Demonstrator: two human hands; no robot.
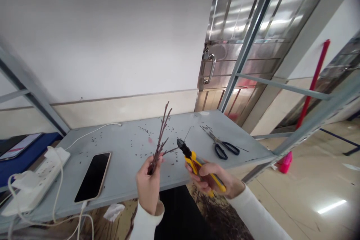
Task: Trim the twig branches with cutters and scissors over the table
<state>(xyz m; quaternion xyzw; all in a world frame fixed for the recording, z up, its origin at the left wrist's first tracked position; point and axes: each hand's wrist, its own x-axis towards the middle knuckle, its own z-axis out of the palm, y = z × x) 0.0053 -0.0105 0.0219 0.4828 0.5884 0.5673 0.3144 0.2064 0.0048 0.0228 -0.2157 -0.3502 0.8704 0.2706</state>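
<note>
My left hand (148,185) is closed round the lower end of a thin bare twig (162,135) and holds it upright over the grey metal shelf (135,140). My right hand (213,180) grips the yellow handles of a pair of cutting pliers (194,159). The pliers' black jaws point left and meet a short side shoot of the twig.
Black-handled scissors (223,146) lie on the shelf to the right. A dark phone (94,176) on a white cable lies at the left, beside a white power strip (36,180). Small dark bits are scattered over the shelf, and twig debris lies on the floor below.
</note>
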